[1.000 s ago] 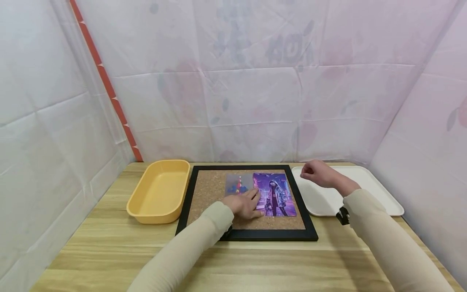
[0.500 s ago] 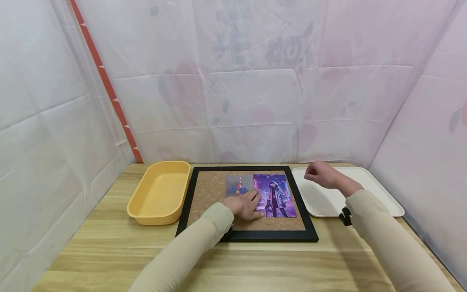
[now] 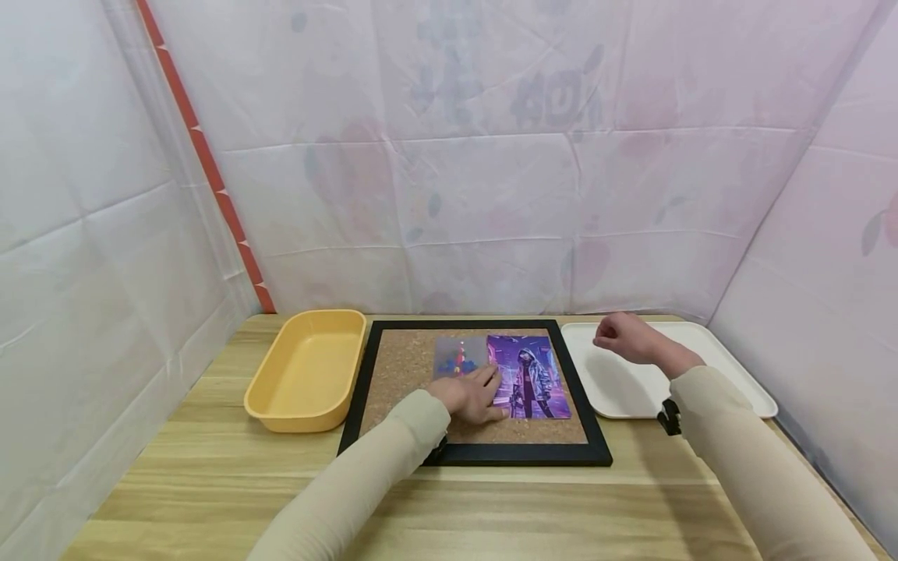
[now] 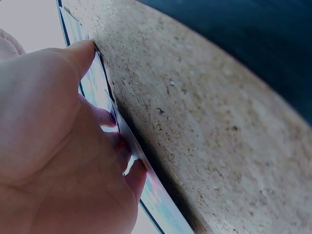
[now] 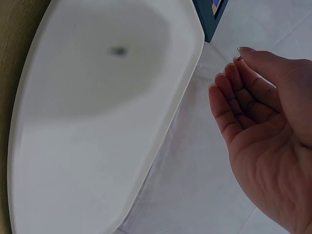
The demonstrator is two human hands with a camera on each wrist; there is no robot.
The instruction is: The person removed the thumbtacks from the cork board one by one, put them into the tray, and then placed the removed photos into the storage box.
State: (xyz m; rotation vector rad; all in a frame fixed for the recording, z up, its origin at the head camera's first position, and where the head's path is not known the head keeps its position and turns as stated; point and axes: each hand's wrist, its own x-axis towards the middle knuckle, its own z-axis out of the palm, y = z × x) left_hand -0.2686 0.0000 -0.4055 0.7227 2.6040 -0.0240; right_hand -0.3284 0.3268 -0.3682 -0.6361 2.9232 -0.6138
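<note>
My left hand (image 3: 471,395) lies flat across two prints on a black-framed corkboard (image 3: 403,389). Its fingertips rest on the left edge of a purple print (image 3: 536,378) with a hooded figure. Partly under the hand is a greyish print (image 3: 459,354) with a red and blue design. In the left wrist view, the thumb and fingers (image 4: 136,178) press along the prints' lower edges, which stand slightly off the cork. Over the white tray (image 3: 730,374) hovers my right hand (image 3: 634,340), its thumb and index finger pinching a tiny thin pin (image 5: 239,54).
To the board's left stands a deep yellow tub (image 3: 309,366). The wooden table (image 3: 505,514) extends in front of the board. White patterned sheets (image 3: 484,187) hang behind and on both sides. A dark speck (image 5: 118,50) shows on the white tray in the right wrist view.
My right hand has drifted a little to the right over the white tray, still pinching. The left hand and the prints have stayed in place.
</note>
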